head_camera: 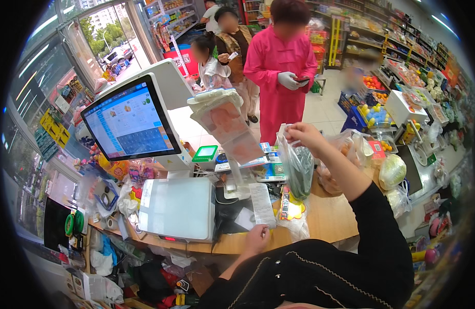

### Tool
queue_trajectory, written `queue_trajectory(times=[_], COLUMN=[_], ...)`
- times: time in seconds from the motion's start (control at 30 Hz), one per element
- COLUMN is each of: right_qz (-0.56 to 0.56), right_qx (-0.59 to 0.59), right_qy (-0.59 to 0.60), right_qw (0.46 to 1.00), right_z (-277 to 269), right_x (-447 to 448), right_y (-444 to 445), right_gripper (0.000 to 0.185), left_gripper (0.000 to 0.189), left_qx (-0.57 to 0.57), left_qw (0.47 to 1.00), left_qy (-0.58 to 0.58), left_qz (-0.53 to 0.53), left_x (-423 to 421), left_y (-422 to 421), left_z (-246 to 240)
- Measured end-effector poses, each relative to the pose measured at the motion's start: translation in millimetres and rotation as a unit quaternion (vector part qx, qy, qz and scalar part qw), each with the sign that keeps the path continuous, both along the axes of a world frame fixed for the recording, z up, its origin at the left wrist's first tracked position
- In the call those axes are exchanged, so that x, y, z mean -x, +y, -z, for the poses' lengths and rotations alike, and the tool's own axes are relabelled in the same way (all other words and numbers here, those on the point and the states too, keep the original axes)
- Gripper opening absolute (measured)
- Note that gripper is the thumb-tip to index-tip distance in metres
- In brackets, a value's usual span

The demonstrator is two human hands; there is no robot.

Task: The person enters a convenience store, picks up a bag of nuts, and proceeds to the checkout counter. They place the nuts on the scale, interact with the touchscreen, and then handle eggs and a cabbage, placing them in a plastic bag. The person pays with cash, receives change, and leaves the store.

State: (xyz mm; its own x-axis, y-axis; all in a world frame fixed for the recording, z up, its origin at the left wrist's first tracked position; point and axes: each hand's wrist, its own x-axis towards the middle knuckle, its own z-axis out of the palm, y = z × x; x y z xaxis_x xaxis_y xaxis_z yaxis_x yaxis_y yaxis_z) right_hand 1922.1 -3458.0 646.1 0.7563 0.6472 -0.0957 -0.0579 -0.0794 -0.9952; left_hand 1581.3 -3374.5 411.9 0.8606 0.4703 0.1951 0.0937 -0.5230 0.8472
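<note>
My right hand (305, 137) grips the top of a thin clear plastic bag (285, 148), raised over the far side of the wooden counter (334, 218). Long dark green vegetables (301, 170), perhaps cucumbers, fill the bag. Low at the counter's near edge, my left hand (257, 237) has its fingers curled by the lower end of a printed paper receipt (262, 202); whether it pinches the paper is not plain. Left of that hand lies a flat weighing scale (177, 208) with a touchscreen monitor (129, 119) behind it. A yellow-and-red printed plastic package (293, 208) lies between my hands.
Across the counter a person in pink (282, 85) holds a phone (301, 79). More people stand behind. A bag of round produce (332, 175) and a wrapped cabbage (392, 170) sit at right. A roll of plastic bags (226, 116) hangs ahead.
</note>
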Motion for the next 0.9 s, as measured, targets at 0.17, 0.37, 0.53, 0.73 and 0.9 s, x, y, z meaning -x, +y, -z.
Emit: queue_trajectory(times=[0.17,0.37,0.53,0.73,0.9], right_qz=[-0.026,0.032,-0.002,-0.033,-0.018], right_qx=[-0.088,-0.159,-0.292,-0.437,-0.465], right_qy=[0.177,0.318,0.401,0.480,0.470], right_qw=[0.980,0.934,0.868,0.760,0.750], right_z=[5.6,48.2,71.2,79.9,86.1], right_x=[-77.2,-164.7,-203.4,-206.3,-202.2], right_y=[88.4,188.4,243.9,275.9,269.0], right_gripper=[0.030,0.064,0.098,0.107,0.071], left_gripper=[0.016,0.021,0.025,0.035,0.033], left_qx=[0.016,0.030,0.145,0.100,0.098], left_qw=[0.999,0.997,0.963,0.959,0.947], left_qy=[0.024,0.063,0.202,0.226,0.263], left_qz=[-0.029,-0.030,0.103,0.137,0.156], left_x=[6.3,7.6,8.6,28.5,34.3], left_y=[-4.2,-3.6,24.7,21.9,21.9], left_z=[3.5,33.5,91.8,133.1,122.8])
